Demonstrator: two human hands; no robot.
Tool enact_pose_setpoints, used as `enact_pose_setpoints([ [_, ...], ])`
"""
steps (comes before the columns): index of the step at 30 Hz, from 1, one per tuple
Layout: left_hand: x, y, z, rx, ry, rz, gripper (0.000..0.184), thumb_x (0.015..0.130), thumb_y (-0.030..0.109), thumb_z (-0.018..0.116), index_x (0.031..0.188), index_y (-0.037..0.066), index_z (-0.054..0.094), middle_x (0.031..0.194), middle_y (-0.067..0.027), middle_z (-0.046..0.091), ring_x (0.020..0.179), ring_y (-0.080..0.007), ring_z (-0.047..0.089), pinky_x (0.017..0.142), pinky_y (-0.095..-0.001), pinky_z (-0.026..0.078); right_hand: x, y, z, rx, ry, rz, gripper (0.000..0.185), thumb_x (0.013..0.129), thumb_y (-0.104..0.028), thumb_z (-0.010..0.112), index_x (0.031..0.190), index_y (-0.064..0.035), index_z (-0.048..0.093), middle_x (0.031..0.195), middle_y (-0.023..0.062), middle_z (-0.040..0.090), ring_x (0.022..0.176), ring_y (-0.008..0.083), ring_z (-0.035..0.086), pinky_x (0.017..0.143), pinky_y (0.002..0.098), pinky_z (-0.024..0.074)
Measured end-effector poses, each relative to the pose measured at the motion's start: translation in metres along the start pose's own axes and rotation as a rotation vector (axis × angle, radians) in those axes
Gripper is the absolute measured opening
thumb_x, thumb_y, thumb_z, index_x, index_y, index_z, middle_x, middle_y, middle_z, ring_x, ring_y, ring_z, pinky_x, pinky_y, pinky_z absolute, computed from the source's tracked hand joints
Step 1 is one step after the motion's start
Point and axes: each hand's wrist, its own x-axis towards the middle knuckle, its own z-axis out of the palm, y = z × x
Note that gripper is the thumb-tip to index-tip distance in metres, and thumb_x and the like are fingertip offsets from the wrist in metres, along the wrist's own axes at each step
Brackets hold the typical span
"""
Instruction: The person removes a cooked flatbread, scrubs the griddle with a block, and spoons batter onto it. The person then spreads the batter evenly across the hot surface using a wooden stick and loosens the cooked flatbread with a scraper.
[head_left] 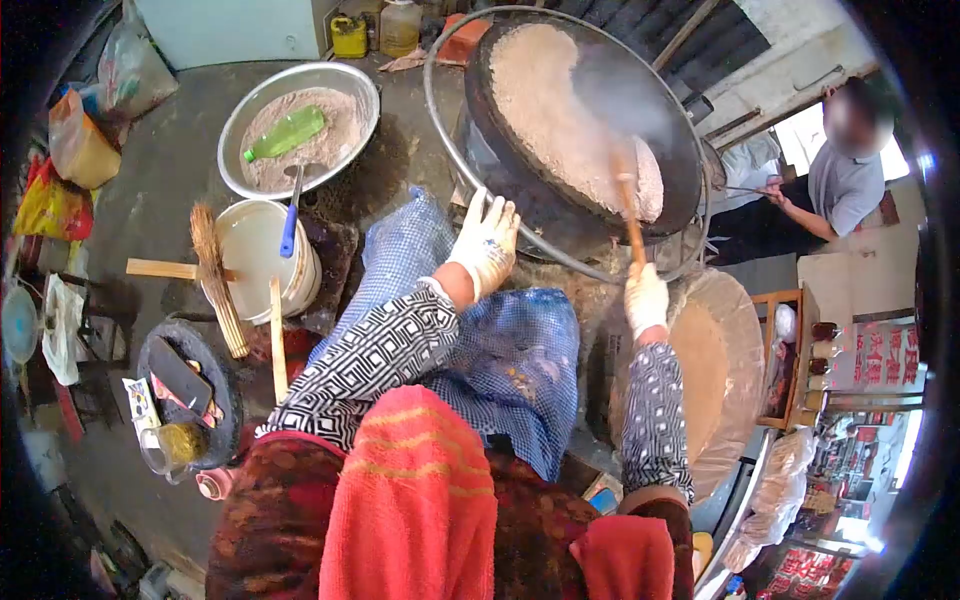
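1. Two gloved hands of yours are in view. Your left hand point(487, 245) lies at the near edge of the griddle point(682, 170), its fingers partly spread over the metal ring point(452, 160), pinching nothing that shows.
2. Your right hand point(647, 298) is closed around a wooden handle point(632, 215), fingers pressed together; its far end reaches over the griddle's near right side, blurred by steam point(625, 95).
3. The pinkish-brown mixture point(535, 95) covers the griddle's left side and runs down to its near right edge; the dark surface shows at the far right.
4. Left of the griddle, a metal basin point(372, 105) holds pinkish powder point(335, 148) and a green plastic bottle point(287, 134). A blue-handled ladle point(289, 230) leans over its near right rim.
5. Just below, a straw brush point(215, 275) lies across the left rim of a white bucket point(305, 275).
6. Near your right forearm stands a plastic-lined tub point(745, 345) with a tan surface inside.
7. Beyond the griddle's right edge, another person point(845, 175) holds a thin rod point(745, 189).
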Motion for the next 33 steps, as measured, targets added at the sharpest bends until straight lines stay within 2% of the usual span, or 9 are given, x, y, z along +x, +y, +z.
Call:
enact_pose_setpoints([
  [1,-0.003,-0.004,-0.005,-0.020,0.004,0.017,0.058,0.086,0.035,0.057,0.133,0.000,0.052,0.142,-0.0150,0.048,0.137,-0.0296,0.038,0.117,-0.0580,0.010,-0.005,0.007,0.019,-0.083,-0.030,-0.024,0.030,0.096,-0.035,0.050,0.095,-0.0060,0.055,0.078,0.0283,0.063,0.076,0.0484,0.061,0.070,0.0550,0.0472],
  [3,-0.001,-0.008,0.006,0.116,0.068,0.008,0.058,0.086,0.034,0.058,0.133,0.000,0.052,0.141,-0.0149,0.049,0.136,-0.0295,0.039,0.117,-0.0578,0.010,-0.003,0.032,0.024,0.168,0.014,0.062,0.031,0.096,-0.035,0.050,0.092,-0.0048,0.057,0.080,0.0283,0.063,0.078,0.0473,0.062,0.070,0.0543,0.0480],
  [5,0.001,-0.014,0.009,0.091,0.056,0.009,0.058,0.085,0.033,0.058,0.133,0.000,0.052,0.141,-0.0149,0.049,0.136,-0.0296,0.040,0.117,-0.0577,0.010,0.018,0.042,0.019,-0.044,0.006,0.194,0.032,0.098,-0.033,0.046,0.094,-0.0032,0.057,0.082,0.0288,0.064,0.080,0.0458,0.063,0.070,0.0527,0.0487],
  [10,0.005,-0.025,0.009,0.031,0.018,-0.036,0.057,0.086,0.034,0.058,0.132,0.000,0.053,0.141,-0.0147,0.049,0.136,-0.0290,0.040,0.117,-0.0574,0.010,0.000,-0.014,-0.010,0.088,-0.007,0.002,0.030,0.098,-0.035,0.047,0.094,-0.0057,0.054,0.075,0.0274,0.063,0.075,0.0474,0.062,0.065,0.0539,0.0475],
  [13,0.005,-0.032,0.015,0.045,0.041,-0.061,0.056,0.087,0.034,0.057,0.132,0.001,0.053,0.140,-0.0137,0.050,0.135,-0.0290,0.040,0.116,-0.0580,0.011,-0.019,-0.017,0.031,0.041,0.004,-0.166,0.027,0.096,-0.035,0.049,0.094,-0.0090,0.054,0.071,0.0266,0.061,0.071,0.0481,0.060,0.061,0.0546,0.0457],
  [17,0.008,-0.045,0.018,0.036,0.047,-0.062,0.055,0.087,0.034,0.057,0.131,0.002,0.054,0.139,-0.0133,0.052,0.134,-0.0296,0.042,0.115,-0.0589,0.012,0.023,0.039,0.033,0.029,0.073,0.097,0.035,0.096,-0.038,0.047,0.087,-0.0058,0.059,0.075,0.0278,0.063,0.074,0.0477,0.062,0.067,0.0548,0.0487],
  [28,0.013,-0.066,0.014,0.066,0.045,-0.103,0.046,0.088,0.031,0.055,0.125,0.006,0.060,0.136,-0.0107,0.055,0.128,-0.0271,0.048,0.113,-0.0629,0.013,0.030,0.034,0.018,-0.039,0.031,0.159,0.033,0.097,-0.037,0.045,0.093,-0.0066,0.056,0.083,0.0296,0.064,0.081,0.0466,0.063,0.073,0.0543,0.0487],
  [31,0.018,-0.075,0.013,0.004,0.063,-0.142,0.046,0.085,0.032,0.059,0.123,0.007,0.060,0.134,-0.0098,0.056,0.127,-0.0258,0.048,0.113,-0.0610,0.013,0.017,0.016,0.014,-0.079,-0.045,0.057,0.035,0.098,-0.037,0.044,0.095,-0.0047,0.058,0.085,0.0295,0.064,0.085,0.0473,0.062,0.078,0.0538,0.0478],
  [33,0.021,-0.084,0.015,0.019,0.084,-0.172,0.049,0.085,0.034,0.060,0.125,0.006,0.059,0.137,-0.0101,0.054,0.130,-0.0252,0.045,0.114,-0.0608,0.012,0.032,0.038,0.017,0.005,-0.013,0.191,0.037,0.097,-0.038,0.045,0.094,-0.0036,0.059,0.085,0.0298,0.064,0.086,0.0482,0.061,0.078,0.0542,0.0476],
])
